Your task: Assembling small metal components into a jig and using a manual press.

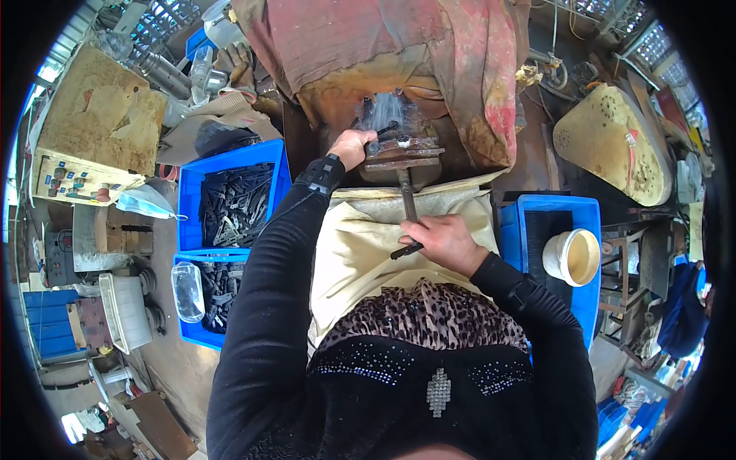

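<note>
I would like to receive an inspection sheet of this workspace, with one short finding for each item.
Surface: metal rest is stained; pale streaks behind it, nature unclear.
Job's things: dark pieces heap in the upper left bin; the lower left bin holds similar ones.
Clutter: clear tub on the lower left bin; white bucket in the right bin.
Hands: left hand pinches a small dark piece; right hand is closed on a dark part by the metal bar.
Cables: thin cord at upper right, kind unclear.
Surroundings: button panel at left; stained red cloth above the rest.
</note>
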`<act>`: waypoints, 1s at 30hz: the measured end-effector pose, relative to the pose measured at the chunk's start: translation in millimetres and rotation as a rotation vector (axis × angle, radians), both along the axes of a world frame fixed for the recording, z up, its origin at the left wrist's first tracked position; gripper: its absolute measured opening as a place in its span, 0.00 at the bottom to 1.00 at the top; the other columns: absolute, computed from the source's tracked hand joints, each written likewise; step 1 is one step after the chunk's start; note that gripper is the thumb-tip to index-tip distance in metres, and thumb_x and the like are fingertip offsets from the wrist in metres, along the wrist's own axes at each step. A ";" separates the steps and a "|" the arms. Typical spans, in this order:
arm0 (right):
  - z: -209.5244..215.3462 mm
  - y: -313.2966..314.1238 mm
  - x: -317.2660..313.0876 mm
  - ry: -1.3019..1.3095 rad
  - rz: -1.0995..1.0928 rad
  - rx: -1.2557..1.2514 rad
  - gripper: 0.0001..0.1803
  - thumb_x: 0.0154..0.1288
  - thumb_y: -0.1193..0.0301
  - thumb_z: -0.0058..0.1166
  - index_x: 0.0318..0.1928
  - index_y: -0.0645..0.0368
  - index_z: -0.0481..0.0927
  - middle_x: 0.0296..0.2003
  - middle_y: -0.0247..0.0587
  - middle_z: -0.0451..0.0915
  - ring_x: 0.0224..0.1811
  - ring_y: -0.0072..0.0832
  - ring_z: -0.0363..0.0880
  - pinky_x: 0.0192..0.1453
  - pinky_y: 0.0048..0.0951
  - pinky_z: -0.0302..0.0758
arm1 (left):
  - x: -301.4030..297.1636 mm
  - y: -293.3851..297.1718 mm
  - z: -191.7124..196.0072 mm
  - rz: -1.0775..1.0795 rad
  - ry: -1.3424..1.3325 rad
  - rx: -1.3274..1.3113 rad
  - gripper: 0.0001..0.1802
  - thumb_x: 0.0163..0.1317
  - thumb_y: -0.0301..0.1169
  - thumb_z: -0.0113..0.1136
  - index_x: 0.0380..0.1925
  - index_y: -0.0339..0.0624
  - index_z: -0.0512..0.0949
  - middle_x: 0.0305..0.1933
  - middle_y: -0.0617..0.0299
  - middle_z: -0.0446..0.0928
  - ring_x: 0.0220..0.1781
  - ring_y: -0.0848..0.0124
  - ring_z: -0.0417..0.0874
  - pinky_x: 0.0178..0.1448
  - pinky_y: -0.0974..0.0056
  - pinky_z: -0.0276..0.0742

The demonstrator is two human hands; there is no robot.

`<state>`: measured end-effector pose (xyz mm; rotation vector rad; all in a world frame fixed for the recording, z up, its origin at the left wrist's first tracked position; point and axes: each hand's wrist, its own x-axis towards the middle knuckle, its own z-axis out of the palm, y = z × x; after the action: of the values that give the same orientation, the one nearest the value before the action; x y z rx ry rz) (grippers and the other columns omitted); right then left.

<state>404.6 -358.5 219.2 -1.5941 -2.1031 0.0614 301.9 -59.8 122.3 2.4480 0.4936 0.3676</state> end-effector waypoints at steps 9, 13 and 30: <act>12.5 13.9 4.2 0.072 -0.041 0.056 0.13 0.57 0.63 0.64 0.40 0.50 0.77 0.19 0.33 0.72 0.21 0.32 0.77 0.24 0.33 0.74 | -27.5 -15.9 49.8 0.074 0.062 0.196 0.20 0.50 0.17 0.53 0.43 0.44 0.81 0.42 0.48 0.81 0.47 0.49 0.81 0.51 0.53 0.77; 50.9 63.7 19.6 0.255 -0.114 0.157 0.17 0.56 0.68 0.66 0.46 0.54 0.80 0.35 0.44 0.83 0.33 0.42 0.83 0.34 0.35 0.78 | -47.9 -25.3 58.0 0.395 -0.113 0.274 0.27 0.51 0.13 0.51 0.52 0.44 0.79 0.52 0.48 0.79 0.52 0.50 0.81 0.54 0.55 0.77; 104.7 260.9 89.3 0.207 -0.587 -0.069 0.25 0.60 0.50 0.61 0.51 0.52 0.80 0.41 0.49 0.84 0.50 0.45 0.81 0.52 0.42 0.74 | -60.0 -63.5 60.1 0.440 -0.002 0.264 0.39 0.46 0.17 0.52 0.64 0.46 0.69 0.69 0.54 0.68 0.58 0.55 0.79 0.56 0.57 0.79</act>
<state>493.9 -97.6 324.0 -2.0835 -1.4305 0.0935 241.9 -123.4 182.4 2.5744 1.0462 0.6499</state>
